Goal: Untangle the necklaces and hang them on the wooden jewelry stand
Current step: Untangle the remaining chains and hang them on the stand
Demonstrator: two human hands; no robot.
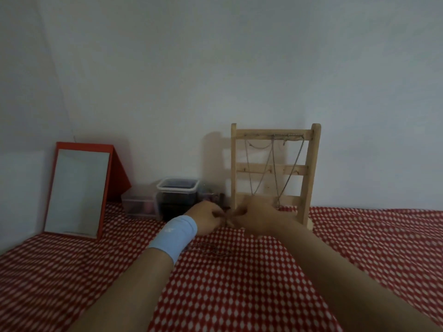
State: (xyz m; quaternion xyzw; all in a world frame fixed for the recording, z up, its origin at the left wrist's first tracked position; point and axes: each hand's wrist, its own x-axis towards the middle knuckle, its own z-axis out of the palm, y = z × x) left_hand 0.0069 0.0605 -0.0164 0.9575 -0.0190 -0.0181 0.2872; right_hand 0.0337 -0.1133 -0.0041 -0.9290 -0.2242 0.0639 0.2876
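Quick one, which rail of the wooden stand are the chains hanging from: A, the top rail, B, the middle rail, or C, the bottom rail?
A: the chains hook over the top rail of the wooden jewelry stand and drape down from it.

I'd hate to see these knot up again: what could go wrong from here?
The right hand works close in front of the wooden stand; a bump could tip it or swing the hung chains into each other. Left hand and right pinch a loose chain close together; a hard pull might tighten any knot in the part lying on the cloth.
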